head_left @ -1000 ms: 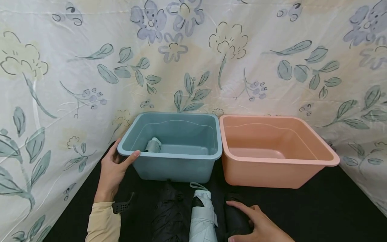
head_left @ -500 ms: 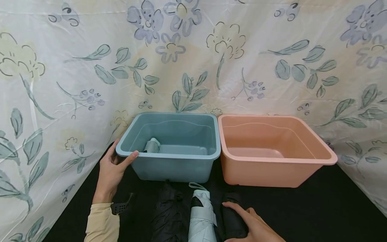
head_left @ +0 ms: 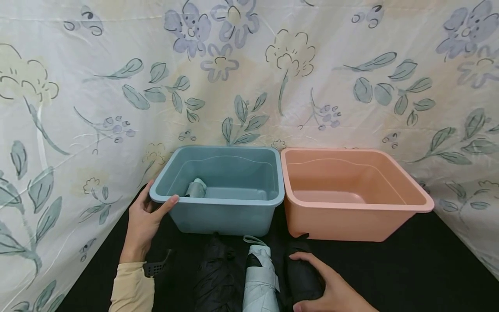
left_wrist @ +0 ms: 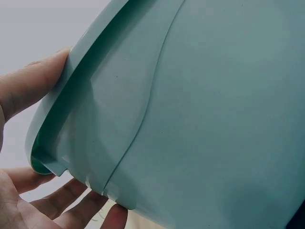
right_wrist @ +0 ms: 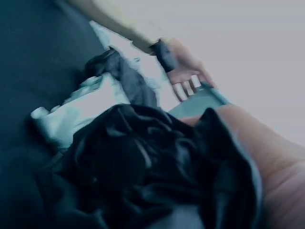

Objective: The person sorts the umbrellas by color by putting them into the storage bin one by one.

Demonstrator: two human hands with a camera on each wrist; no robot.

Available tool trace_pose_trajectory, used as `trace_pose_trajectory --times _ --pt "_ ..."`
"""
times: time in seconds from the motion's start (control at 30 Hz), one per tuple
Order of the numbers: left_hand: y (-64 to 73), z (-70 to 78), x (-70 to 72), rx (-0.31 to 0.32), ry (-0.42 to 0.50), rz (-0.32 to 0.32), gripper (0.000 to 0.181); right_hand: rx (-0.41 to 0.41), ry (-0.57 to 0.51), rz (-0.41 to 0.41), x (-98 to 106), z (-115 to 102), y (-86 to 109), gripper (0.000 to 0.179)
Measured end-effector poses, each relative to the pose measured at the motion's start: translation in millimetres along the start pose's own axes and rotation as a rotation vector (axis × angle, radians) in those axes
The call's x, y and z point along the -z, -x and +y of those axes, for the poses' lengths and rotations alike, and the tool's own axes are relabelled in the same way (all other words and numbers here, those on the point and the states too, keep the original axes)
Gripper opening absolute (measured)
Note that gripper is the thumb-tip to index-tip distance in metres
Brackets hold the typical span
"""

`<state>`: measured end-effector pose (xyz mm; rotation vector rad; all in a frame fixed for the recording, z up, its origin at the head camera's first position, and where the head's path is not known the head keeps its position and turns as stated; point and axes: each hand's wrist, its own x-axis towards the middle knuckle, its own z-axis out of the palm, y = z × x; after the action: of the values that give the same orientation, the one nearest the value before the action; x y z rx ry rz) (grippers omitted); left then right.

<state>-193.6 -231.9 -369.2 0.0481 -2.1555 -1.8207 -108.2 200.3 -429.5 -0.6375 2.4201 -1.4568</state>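
My left hand [head_left: 144,221] grips the near left corner of the blue bin [head_left: 226,216], its thumb over the rim [left_wrist: 71,71] and its fingers below. A grey-green cylinder end [head_left: 196,188] shows inside that bin. My right hand [head_left: 331,286] holds a black folded umbrella [head_left: 304,277] between thumb and fingers, low in front of the pink bin [head_left: 347,223]. Its loose black fabric [right_wrist: 157,162] fills the lower right wrist view. Just left of it lies a pale blue folded umbrella [head_left: 260,281] with a loop at its end. Another black folded umbrella [head_left: 218,277] lies farther left.
Both bins stand side by side against a floral curtain [head_left: 249,86] that spans the back. Black cloth [head_left: 409,268] covers the surface and stretches out right of the right hand. A dark band [head_left: 156,266] circles the left wrist.
The right hand's black umbrella has tilted slightly and edged forward, its far end now showing near the pink bin's base. My left hand keeps its grip on the blue bin.
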Motion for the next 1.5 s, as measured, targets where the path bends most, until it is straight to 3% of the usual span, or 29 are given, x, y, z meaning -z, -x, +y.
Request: trace_pose_trajectory --times 0.1,0.3,0.5,0.7,0.9,1.17,1.4,1.5 --pt "-0.2 -0.2 -0.4 0.002 -0.009 0.003 0.088 -0.001 -0.069 -0.018 7.0 -8.4 1.6 0.075" --pt "-0.4 -0.1 -0.1 0.005 -0.011 0.005 0.088 -0.123 -0.235 -0.015 18.2 -29.0 8.0 0.076" --pt "-0.3 0.5 0.2 0.014 -0.01 0.006 0.088 -0.18 -0.279 0.055 24.9 -40.6 14.1 0.078" --pt "-0.1 1.2 -0.2 0.013 -0.011 0.011 0.087 -0.157 -0.325 0.086 27.9 -49.5 18.6 0.079" --pt "0.3 1.3 -0.7 0.017 0.001 0.011 0.088 -0.07 -0.319 0.131 30.9 -50.3 23.6 0.082" --pt "0.0 1.8 -2.4 0.018 0.006 0.01 0.088 0.041 -0.225 0.175 46.5 -54.1 26.8 0.087" --pt "-0.7 2.4 -0.6 0.026 -0.001 0.012 0.09 0.082 -0.059 0.233 74.9 -83.4 10.2 0.089" --pt "-1.3 2.0 -0.3 0.029 -0.003 0.011 0.09 0.086 -0.058 0.222 91.6 -94.4 -1.4 0.087"
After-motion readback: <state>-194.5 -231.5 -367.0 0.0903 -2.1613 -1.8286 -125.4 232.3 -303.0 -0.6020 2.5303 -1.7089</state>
